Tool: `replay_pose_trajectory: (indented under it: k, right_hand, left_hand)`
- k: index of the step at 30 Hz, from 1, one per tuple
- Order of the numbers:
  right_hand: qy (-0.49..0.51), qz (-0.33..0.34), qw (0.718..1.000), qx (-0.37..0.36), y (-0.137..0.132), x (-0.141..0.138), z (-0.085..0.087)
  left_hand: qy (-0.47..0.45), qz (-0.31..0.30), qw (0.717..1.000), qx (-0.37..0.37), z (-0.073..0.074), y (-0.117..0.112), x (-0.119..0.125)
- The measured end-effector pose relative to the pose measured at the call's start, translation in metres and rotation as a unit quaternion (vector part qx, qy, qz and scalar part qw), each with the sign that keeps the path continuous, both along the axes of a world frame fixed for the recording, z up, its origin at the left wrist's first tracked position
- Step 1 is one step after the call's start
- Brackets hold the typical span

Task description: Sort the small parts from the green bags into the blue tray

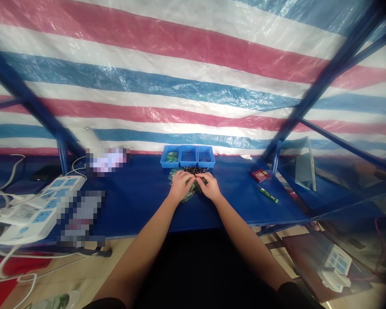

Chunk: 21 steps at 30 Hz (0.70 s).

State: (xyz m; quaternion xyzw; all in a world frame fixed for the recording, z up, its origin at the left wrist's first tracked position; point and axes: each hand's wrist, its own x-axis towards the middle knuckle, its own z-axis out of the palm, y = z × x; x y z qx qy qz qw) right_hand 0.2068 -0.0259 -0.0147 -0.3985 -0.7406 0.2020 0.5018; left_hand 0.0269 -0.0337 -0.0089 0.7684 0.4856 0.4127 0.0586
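My left hand and my right hand meet over the blue table, fingertips pinched close together. Something small and dark shows between them, too tiny to name. Just beyond the fingers lies a heap of small dark pieces. Green, flat pieces like little circuit boards are scattered under and beside the hands, partly hidden by them. Behind the heap stand three joined blue bins. Green pieces lie in the left bin, and a few small dark bits are in the middle and right ones.
A white power strip with cables takes up the table's left side, near a blurred-out object. To the right lie a red box and a green packet. Blue metal posts and a striped sheet border the back.
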Motion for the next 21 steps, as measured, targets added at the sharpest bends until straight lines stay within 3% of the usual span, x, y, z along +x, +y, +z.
replay_pose_trajectory:
  k: [5, 11, 21]
  right_hand:
    - [0.011, -0.002, 1.000, -0.011, -0.0005, -0.0001, 0.0015]
    - [0.013, 0.015, 1.000, -0.021, -0.0009, -0.0003, 0.0015]
    - [0.023, 0.004, 0.999, -0.036, -0.0022, -0.0004, 0.0040]
  left_hand:
    - [-0.022, 0.000, 1.000, 0.017, -0.0001, 0.0003, 0.0001]
    - [0.020, 0.031, 0.999, 0.010, -0.0003, -0.0026, 0.0005]
    - [0.022, 0.010, 1.000, 0.005, 0.0009, -0.0032, -0.0007]
